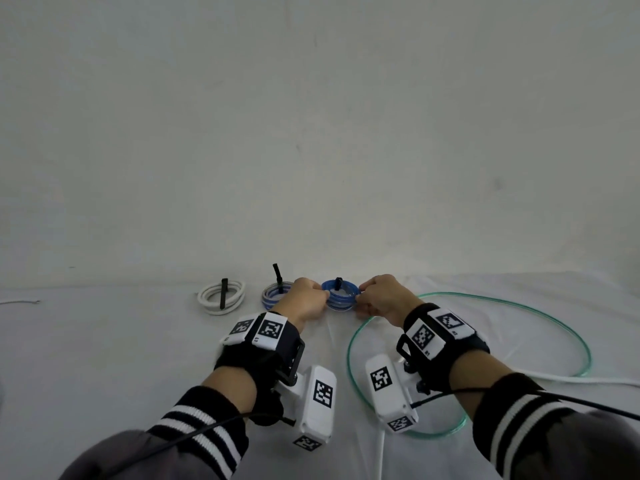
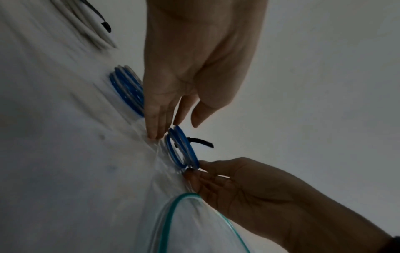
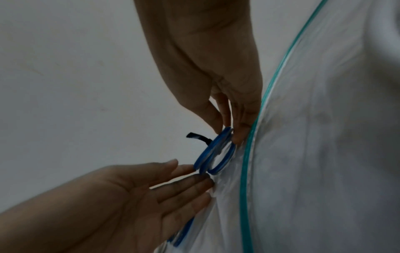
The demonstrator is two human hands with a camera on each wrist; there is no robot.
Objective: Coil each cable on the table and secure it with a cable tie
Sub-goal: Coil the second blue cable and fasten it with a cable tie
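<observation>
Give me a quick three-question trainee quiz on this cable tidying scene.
1. True or false: the green cable is already coiled and tied.
2. How many tied coils show in the head view?
3. Which coil do the left hand and right hand flank: A) white coil, B) blue coil, C) striped coil?

Key: 1 false; 2 three; 3 B.

Coil (image 1: 340, 295) between hands (table-top (image 1: 104, 341))
</observation>
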